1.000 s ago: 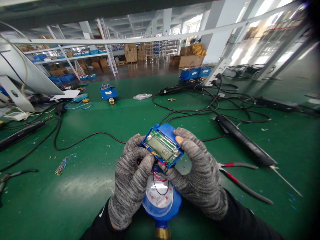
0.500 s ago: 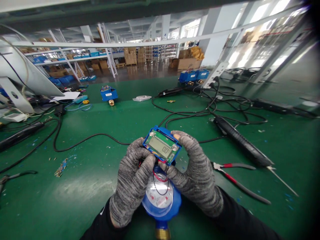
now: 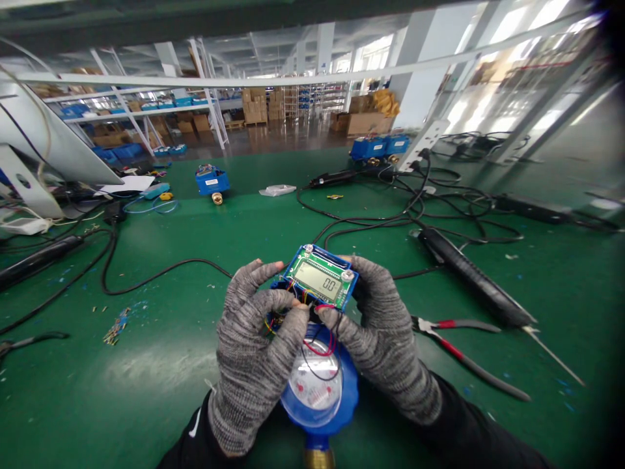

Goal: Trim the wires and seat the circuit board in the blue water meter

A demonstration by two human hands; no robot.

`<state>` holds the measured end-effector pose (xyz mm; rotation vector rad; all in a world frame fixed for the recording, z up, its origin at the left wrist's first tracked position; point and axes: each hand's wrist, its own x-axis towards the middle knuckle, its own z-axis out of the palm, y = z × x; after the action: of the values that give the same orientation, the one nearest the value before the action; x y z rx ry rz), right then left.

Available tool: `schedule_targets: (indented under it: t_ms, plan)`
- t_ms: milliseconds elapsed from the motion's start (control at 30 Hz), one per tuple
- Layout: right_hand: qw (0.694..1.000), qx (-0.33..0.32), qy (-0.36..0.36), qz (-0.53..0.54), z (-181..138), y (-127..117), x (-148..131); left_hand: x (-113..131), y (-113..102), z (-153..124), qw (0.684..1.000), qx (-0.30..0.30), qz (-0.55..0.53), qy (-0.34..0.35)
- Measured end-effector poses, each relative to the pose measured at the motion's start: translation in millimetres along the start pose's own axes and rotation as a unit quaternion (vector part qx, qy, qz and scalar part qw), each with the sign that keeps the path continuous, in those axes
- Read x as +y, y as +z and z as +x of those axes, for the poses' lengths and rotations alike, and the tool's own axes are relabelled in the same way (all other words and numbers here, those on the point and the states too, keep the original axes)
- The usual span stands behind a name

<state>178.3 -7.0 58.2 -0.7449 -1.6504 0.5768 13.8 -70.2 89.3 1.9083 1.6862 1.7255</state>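
Note:
A blue display unit (image 3: 319,277) with a green circuit board and an LCD reading 0.0 is held tilted above a blue water meter (image 3: 319,384) with a clear round dial cover. My right hand (image 3: 385,339), in a grey fingerless glove, grips the unit's right side, its thumb at the lower edge. Thumb and index finger of my left hand (image 3: 258,352), gloved alike, are pinched at thin coloured wires (image 3: 305,294) along the unit's lower edge; its other fingers are raised. Red and black wires (image 3: 319,352) loop over the dial.
Red-handled pliers (image 3: 461,339) and a black electric tool (image 3: 473,280) with a long thin tip lie at right. Black cables (image 3: 381,221) cross the green bench. Small metal bits (image 3: 116,327) lie at left. Blue meter units (image 3: 211,181) stand farther back.
The display unit has shifted slightly right and tilted. My left fingers have left its left edge and now pinch at the wires below it, showing more of the wiring.

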Motion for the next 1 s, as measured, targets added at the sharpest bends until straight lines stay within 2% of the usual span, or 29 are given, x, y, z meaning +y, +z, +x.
schedule_targets:
  t_ms: [133, 267, 533, 800, 1000]
  plan:
    - [1.0, -0.001, -0.013, -0.02, -1.2, -2.7, -1.2, 2.3, -0.9, -1.4, 0.999, -0.017, -0.007, 0.026]
    - [0.998, 0.0, -0.039, -0.046, -1.7, -5.0, -2.3, 1.8, 0.7, -1.7, 0.999, -0.024, -0.032, -0.001]
    - [0.988, -0.006, -0.107, -0.114, -0.5, -10.0, -2.5, 0.0, 0.4, -0.2, 0.987, -0.039, -0.116, -0.106]
    - [0.983, -0.017, -0.151, -0.107, 2.1, -9.8, -5.2, 5.2, 4.3, -1.4, 0.988, -0.003, -0.108, -0.113]
    - [0.979, -0.027, -0.16, -0.124, 1.1, -13.4, -5.3, 7.3, 4.6, -3.1, 0.981, -0.021, -0.131, -0.139]
